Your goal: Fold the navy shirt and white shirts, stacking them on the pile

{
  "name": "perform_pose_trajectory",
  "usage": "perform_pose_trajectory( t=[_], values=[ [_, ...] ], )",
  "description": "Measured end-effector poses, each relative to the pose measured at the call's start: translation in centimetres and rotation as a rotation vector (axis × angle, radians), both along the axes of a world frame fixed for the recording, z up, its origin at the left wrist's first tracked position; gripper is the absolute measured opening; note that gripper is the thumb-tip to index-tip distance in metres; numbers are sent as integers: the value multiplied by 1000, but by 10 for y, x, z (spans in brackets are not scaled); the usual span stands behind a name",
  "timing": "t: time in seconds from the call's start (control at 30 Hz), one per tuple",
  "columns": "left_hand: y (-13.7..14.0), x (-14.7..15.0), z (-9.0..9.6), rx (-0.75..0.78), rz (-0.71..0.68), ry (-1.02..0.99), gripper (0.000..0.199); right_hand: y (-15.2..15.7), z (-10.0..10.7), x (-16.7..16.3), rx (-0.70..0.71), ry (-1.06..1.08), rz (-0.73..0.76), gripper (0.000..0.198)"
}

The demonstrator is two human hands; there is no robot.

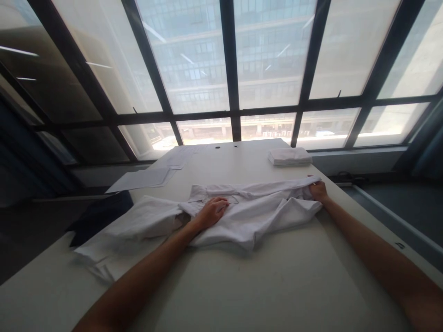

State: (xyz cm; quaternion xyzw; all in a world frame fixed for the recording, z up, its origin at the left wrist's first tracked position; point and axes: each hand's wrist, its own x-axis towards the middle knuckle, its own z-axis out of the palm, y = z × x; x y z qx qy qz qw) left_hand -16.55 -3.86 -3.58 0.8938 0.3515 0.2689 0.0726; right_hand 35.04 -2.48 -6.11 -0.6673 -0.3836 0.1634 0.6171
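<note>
A wrinkled white garment (242, 221), perhaps a shirt or trousers, lies across the white table in front of me. My left hand (212, 212) rests on its left part, palm down, with the fingers stretched forward over the cloth. At the garment's far right end, my right hand (318, 190) is closed around the edge and pulls that side out long. Folds run down from the upper edge between the two hands. Left of my left forearm lies more crumpled white cloth (145, 219); I cannot tell whether it belongs to the same garment.
A folded stack of white cloth (290, 157) sits at the table's back right. Sheets of paper (141, 179) lie along the left edge, one overhanging. Dark cloth (104, 216) drapes over the left side. Tall windows (194, 55) stand beyond the white table (249, 286).
</note>
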Motion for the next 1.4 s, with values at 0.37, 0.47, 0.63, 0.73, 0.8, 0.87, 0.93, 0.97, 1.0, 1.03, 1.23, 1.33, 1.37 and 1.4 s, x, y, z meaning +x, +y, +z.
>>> perform_pose_trajectory(
  t=[0.37,0.47,0.63,0.73,0.8,0.87,0.93,0.97,1.0,1.03,1.23,1.33,1.37,1.4],
  values=[
    [1,-2,1,-59,-4,52,38,-13,-4,31,70,323,-77,44],
    [2,-1,3,-73,-5,56,39,-13,-2,29,59,307,-31,30],
    [3,-1,3,-82,-16,40,41,-18,6,28,1,303,30,20],
    [3,-2,2,-71,-11,34,42,-20,10,33,3,321,34,18],
    [3,-2,2,-64,-14,44,43,-21,12,35,2,338,38,16],
    [3,-2,2,-63,-17,57,42,-21,13,36,-5,346,46,14],
    [3,-2,2,-63,-17,73,41,-21,14,35,-14,347,51,14],
    [2,-2,2,-64,-15,87,41,-22,15,34,-15,351,54,14],
    [2,-3,3,-66,-17,112,42,-22,15,33,-11,360,62,14],
    [2,-4,4,-72,-24,147,43,-23,16,32,-4,373,74,14],
    [0,-8,11,-120,-105,335,73,-27,30,33,-10,347,228,23],
    [1,-7,9,-114,-85,321,70,-24,44,30,-66,-5,87,22],
    [2,-6,9,-113,-72,315,68,-23,48,25,-70,-107,13,19],
    [3,-4,8,-112,-55,310,66,-22,52,18,-60,-190,-42,18]
  ],
)
